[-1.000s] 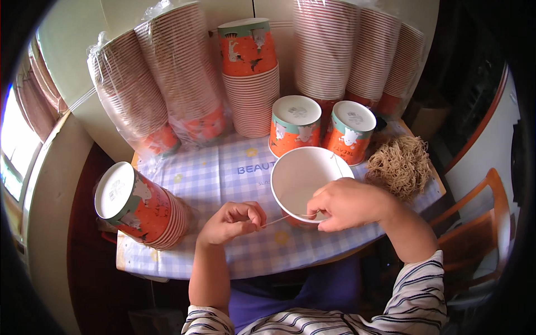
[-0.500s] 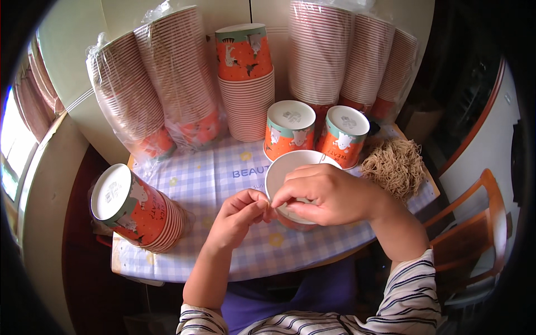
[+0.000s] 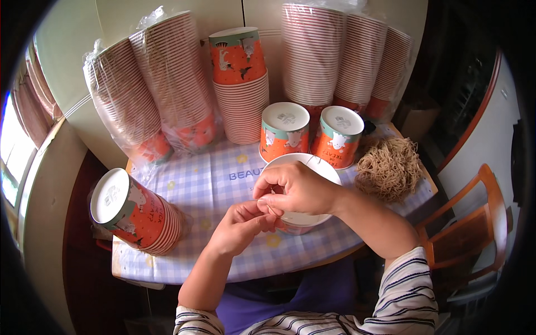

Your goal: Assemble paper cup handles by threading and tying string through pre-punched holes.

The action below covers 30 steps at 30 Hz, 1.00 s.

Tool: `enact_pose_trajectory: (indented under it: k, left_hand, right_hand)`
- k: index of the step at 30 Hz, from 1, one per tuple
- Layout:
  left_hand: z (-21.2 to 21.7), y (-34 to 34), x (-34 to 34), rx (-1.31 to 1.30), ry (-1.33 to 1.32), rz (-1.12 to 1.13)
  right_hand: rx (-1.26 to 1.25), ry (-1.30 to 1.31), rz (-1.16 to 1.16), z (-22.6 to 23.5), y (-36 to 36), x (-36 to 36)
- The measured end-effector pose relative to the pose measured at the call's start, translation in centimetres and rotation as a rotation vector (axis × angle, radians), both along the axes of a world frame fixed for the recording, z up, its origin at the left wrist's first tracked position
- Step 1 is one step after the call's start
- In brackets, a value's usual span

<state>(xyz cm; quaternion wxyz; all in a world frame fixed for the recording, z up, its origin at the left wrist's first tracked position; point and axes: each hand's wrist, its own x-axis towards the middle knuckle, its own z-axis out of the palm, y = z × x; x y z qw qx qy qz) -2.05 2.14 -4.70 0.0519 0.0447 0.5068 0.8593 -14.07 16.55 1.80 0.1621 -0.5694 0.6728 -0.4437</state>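
An upright paper bucket (image 3: 330, 174) with a white inside stands at the near middle of the table, partly covered by my hands. My left hand (image 3: 235, 228) is closed in a pinch beside its left rim. Over the opening, my right hand (image 3: 306, 188) is bent down, thumb and fingers pinched against the left fingertips. Between them shows a thin pale string (image 3: 271, 209); its ends are hidden by the fingers. A short bit of string shows at the bucket's far rim. To the right lies a tangled heap of tan strings (image 3: 391, 169).
Two upturned orange buckets, one left (image 3: 285, 134) and one right (image 3: 338, 137), stand just behind. Further back are a tall bucket stack (image 3: 241, 106) and several plastic-wrapped stacks (image 3: 312, 56). A tilted stack (image 3: 142, 215) lies at the left edge. A wooden chair (image 3: 469, 229) is at right.
My right hand has shifted left and its fingers have curled closer to the left fingertips. The left hand has moved slightly down and turned. The whole view has shifted a little.
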Motion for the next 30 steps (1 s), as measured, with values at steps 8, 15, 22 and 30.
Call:
enact_pose_trajectory:
  k: [8, 15, 22, 30]
  left_hand:
    - [-1.3, -0.4, 0.3, -0.042, 0.078, 0.131]
    - [-2.1, -0.8, 0.2, -0.085, 0.109, 0.191]
    - [-2.1, -0.8, 0.1, -0.054, 0.148, 0.167]
    - [-2.7, -1.1, 0.7, -0.038, 0.125, 0.151]
  right_hand:
    - [-0.246, 0.350, -0.241, -1.0, 2.0, 1.1]
    - [-0.161, 0.499, -0.267, -1.6, 3.7, 3.8]
    - [-0.124, 0.704, -0.334, -2.5, 2.7, 4.2]
    - [-0.093, 0.766, -0.435, -2.9, 4.1, 6.7]
